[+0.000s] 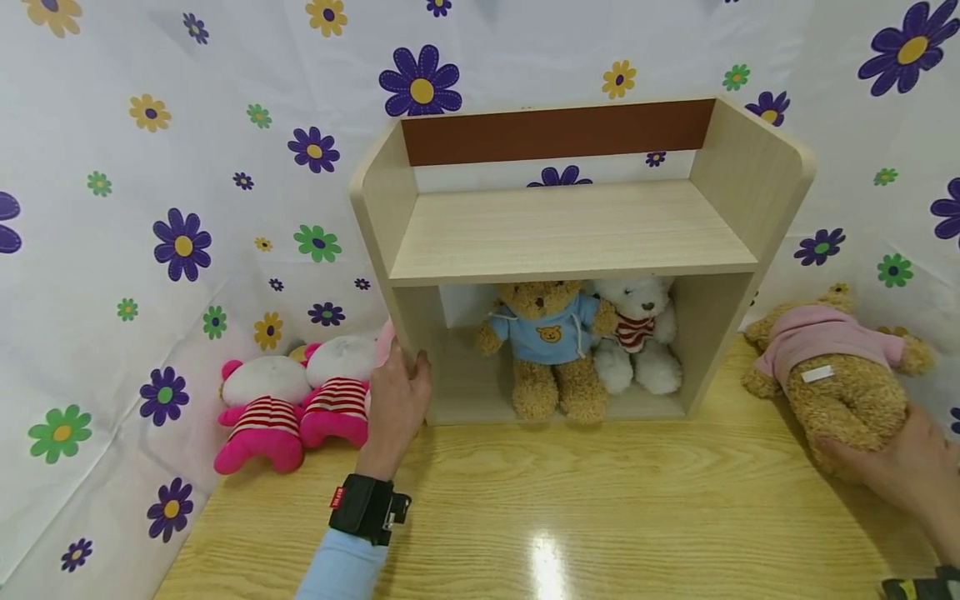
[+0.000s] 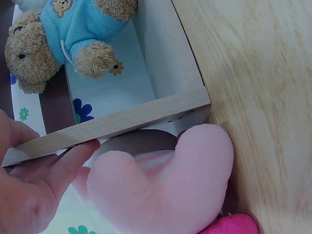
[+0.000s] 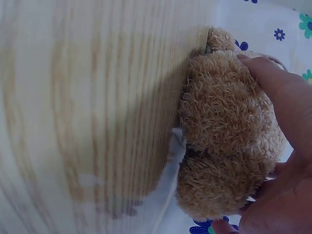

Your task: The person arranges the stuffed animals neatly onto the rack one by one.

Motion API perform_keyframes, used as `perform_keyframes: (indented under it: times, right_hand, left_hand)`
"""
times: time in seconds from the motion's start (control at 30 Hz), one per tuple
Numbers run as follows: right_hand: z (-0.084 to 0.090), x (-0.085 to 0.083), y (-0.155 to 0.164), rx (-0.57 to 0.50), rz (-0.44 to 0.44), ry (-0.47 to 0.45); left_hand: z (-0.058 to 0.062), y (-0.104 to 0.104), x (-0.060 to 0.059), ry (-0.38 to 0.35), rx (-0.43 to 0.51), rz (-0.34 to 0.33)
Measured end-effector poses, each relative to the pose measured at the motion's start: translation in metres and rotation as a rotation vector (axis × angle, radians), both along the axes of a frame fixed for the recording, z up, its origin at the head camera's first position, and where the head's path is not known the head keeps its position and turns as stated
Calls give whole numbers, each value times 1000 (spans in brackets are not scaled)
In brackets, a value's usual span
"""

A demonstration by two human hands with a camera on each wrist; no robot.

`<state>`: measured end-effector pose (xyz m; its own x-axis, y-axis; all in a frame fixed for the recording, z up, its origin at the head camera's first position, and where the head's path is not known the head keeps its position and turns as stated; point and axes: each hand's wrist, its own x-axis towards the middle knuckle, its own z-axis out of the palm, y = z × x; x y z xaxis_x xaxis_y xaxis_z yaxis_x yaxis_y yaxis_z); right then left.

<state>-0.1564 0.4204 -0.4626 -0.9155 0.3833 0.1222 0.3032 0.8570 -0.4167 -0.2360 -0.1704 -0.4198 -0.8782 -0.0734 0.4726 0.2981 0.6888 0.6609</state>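
The right hand (image 1: 903, 467) is cut off at the lower right corner of the head view, its fingers curled round the legs of the brown bear in a pink top (image 1: 832, 375), which lies face down at the table's (image 1: 600, 517) right edge; the right wrist view shows only fur and fingers (the bear's face is hidden). The left hand (image 1: 397, 400) holds the left wall of the wooden shelf (image 1: 570, 233), thumb in front, fingers behind it. The left wrist view shows those fingers (image 2: 73, 158) straight against the panel edge, beside a pink plush ear (image 2: 165, 180). In the lower compartment sit a blue-hooded bear (image 1: 547, 350) and a white bear (image 1: 637, 333), leaving room at the left. Two pink striped dolls (image 1: 300, 408) lie at lower left
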Motion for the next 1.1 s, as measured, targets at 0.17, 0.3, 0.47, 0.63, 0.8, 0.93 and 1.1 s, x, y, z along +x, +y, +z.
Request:
perform_keyframes:
  times: [0.17, 0.3, 0.47, 0.63, 0.8, 0.93, 1.1]
  right_hand:
    - [1, 0, -6, 12, -39, 27]
    - [1, 3, -10, 14, -57, 81]
    - [-4, 8, -13, 3, -58, 197]
    - [-11, 10, -12, 26, 13, 410]
    - [-13, 10, -12, 7, 46, 479]
    - [-8, 8, -14, -23, 25, 481]
    - [1, 6, -17, -46, 4, 448]
  left_hand:
    - [-1, 0, 1, -10, 5, -3]
    - [-2, 0, 1, -14, 6, -8]
    - [-3, 0, 0, -6, 0, -11]
    - [-2, 0, 0, -3, 7, -15]
    - [-1, 1, 0, -3, 6, -13]
    - [-1, 0, 1, 6, 0, -12]
    - [-1, 0, 1, 5, -1, -8]
